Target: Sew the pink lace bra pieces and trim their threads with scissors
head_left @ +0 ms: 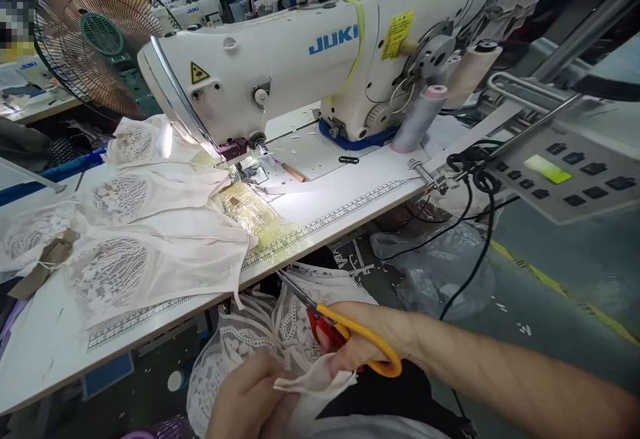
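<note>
My right hand [350,335] is closed around a pair of scissors [367,335] with yellow and red handles, blades pointing up and left toward the table edge. Its fingers also touch a strip of white fabric [315,375]. At the lower middle, my left hand [255,395] grips the other end of that fabric. White lace garment pieces [250,332] hang over my lap beneath both hands. On the table at left lie several cream lace bra pieces [165,265], one with a brown cardboard tag [47,262].
A white sewing machine [300,45] stands across the table [330,205], its needle area lit. Thread cones [420,119] and a control panel [570,165] are at right. A large fan [100,32] stands at left. Black cables [480,245] hang beside the table edge.
</note>
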### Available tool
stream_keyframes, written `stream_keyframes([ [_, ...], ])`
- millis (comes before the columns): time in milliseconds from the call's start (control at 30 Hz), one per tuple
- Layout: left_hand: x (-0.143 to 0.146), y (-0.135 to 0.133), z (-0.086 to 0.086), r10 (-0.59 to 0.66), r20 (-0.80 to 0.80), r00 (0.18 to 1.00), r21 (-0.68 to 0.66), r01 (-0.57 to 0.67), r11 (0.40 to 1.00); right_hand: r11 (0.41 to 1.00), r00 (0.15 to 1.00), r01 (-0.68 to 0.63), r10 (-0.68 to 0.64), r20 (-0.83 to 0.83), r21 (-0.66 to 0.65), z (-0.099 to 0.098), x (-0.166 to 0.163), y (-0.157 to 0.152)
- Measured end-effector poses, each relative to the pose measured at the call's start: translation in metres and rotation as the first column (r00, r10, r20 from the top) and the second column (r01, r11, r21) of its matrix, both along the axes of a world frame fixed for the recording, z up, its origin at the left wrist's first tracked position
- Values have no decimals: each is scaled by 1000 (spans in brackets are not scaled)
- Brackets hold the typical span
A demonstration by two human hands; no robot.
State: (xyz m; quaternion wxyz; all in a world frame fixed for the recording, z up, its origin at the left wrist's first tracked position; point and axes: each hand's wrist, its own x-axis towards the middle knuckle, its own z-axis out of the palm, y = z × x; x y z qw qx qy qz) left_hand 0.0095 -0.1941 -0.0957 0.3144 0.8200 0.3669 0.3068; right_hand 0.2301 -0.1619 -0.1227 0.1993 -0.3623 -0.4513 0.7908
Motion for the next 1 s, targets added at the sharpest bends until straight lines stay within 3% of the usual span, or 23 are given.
stream_keyframes([
  [133,5,-1,-6,-31,-17,999,9,31,999,969,924,-170,94,371,177,17,-8,6],
  [267,17,-5,-8,43,1,999,3,-43,999,934,835,-142,-66,546,329,14,-18,7],
  [367,20,-6,-6,147,16,989,-24,-146,989,924,838,-90,-132,530,372,7,-16,5],
  [467,16,-5,-9,253,-11,967,-147,-252,957,937,897,-71,-91,432,344,2,-9,0],
  [567,8,-1,-16,333,-5,943,-298,-320,900,966,985,49,-89,148,252,-3,-2,-11],
  [667,4,2,-19,376,14,926,-399,-340,852,966,982,189,-187,-30,179,-11,2,-24],
  [833,5,3,-14,410,-10,912,-397,-380,836,902,922,271,-344,178,335,-21,-1,-38],
  [1000,4,-1,-18,440,-3,898,-360,-412,837,846,892,186,-359,277,499,-20,-4,-39],
])
